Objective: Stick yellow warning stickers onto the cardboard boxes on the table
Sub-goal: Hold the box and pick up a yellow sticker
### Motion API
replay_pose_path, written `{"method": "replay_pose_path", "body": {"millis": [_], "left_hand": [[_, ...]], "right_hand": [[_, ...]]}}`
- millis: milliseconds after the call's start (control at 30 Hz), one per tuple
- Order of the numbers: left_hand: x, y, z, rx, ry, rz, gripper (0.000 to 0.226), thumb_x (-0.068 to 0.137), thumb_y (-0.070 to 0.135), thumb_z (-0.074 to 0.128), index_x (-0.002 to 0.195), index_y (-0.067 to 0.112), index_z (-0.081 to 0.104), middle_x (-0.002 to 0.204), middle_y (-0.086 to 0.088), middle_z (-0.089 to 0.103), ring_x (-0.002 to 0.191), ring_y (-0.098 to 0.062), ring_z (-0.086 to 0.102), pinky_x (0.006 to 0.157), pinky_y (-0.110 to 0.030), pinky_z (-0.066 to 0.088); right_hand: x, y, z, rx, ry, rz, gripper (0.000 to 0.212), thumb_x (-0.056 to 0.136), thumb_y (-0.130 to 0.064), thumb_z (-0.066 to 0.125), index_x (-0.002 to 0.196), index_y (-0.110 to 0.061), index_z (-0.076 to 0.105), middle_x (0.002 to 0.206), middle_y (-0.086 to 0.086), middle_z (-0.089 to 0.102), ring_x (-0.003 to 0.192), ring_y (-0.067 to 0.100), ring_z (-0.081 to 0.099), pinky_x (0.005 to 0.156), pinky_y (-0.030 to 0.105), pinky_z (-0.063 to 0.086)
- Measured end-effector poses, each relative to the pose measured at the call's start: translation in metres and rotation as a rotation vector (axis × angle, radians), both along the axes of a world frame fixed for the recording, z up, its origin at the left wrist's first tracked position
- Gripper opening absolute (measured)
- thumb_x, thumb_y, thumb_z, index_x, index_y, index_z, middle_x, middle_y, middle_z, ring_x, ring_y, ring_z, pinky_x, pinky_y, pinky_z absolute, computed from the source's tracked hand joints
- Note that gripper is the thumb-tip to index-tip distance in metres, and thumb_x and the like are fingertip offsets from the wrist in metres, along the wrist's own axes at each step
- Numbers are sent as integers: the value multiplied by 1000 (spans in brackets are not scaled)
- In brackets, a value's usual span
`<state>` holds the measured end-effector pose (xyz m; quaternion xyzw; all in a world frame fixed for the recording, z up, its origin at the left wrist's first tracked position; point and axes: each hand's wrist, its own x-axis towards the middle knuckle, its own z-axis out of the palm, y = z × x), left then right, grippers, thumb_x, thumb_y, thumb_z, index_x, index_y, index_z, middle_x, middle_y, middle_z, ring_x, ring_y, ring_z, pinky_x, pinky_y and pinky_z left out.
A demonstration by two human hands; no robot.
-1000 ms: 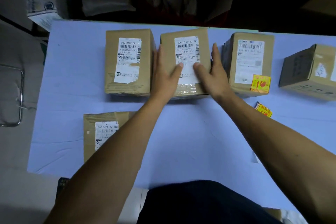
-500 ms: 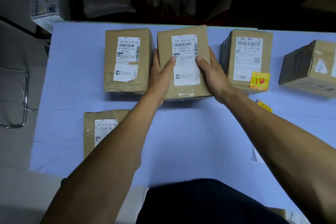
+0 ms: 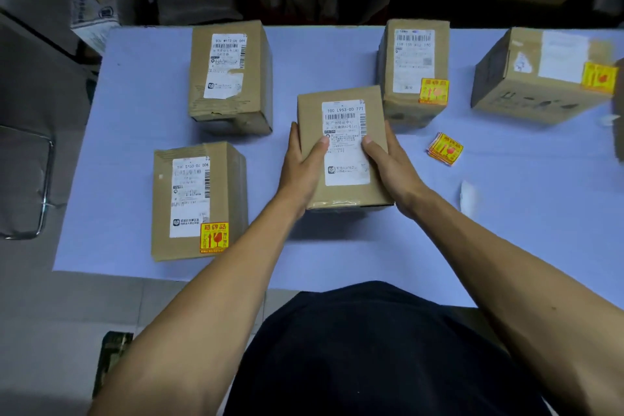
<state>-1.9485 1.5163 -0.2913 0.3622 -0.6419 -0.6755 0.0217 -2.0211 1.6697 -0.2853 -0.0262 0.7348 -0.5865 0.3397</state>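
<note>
I hold a cardboard box (image 3: 341, 145) with a white shipping label between both hands above the middle of the table (image 3: 135, 105). My left hand (image 3: 302, 167) grips its left side and my right hand (image 3: 388, 162) grips its right side, thumbs on top. This box carries no yellow sticker. A small stack of yellow warning stickers (image 3: 445, 148) lies on the table to the right of the box. The front left box (image 3: 197, 201) has a yellow sticker (image 3: 214, 237) at its near corner.
A back left box (image 3: 231, 78) shows no yellow sticker. A back right box (image 3: 413, 73) and a far right box (image 3: 543, 73) each bear one. A white paper scrap (image 3: 468, 196) lies at the right. Bags and parcels crowd the dark space behind the table.
Both hands closed on the middle box in the back row, lifted it and drew it toward me. The view also shifted, so more of the near table shows.
</note>
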Motion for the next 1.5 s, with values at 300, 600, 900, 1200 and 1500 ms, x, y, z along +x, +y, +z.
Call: {"method": "replay_pose_path", "body": {"millis": [300,600,900,1200,1500], "left_hand": [[15,52,-16,-38,-71,-181,78,92,41,64,156,25,22,144,3,54,121,-10,60,104,-32,48],[-16,87,-17,-70,-107,-266,61,101,40,50,154,22,25,145,-2,54,125,-18,58,108,-43,46],[-11,83,-7,-571,-179,-394,70,103,39,44,159,21,7,166,-5,14,152,-23,15,122,-36,13],[-51,108,0,-1169,-137,-905,63,102,53,34,157,30,18,168,-3,-3,154,-23,-7,121,-51,-7],[-53,107,-13,-1221,-143,-882,64,99,56,34,157,32,19,168,-2,3,154,-23,-2,120,-49,-7]], "right_hand": [[28,67,-15,159,-32,13,75,99,-52,48,159,-25,13,158,-9,39,142,13,42,119,40,31],[8,103,-9,266,35,-16,63,102,-54,40,158,-35,17,151,-9,50,135,19,50,111,33,37],[-9,113,-11,385,133,-14,50,104,-51,32,146,-28,47,144,1,57,129,24,53,99,30,39],[-59,126,-34,775,408,29,42,97,-20,53,138,-10,56,132,20,56,121,40,51,87,44,48],[-80,130,-58,888,493,169,45,93,-29,64,134,-12,58,130,18,53,119,42,48,82,46,47]]}}
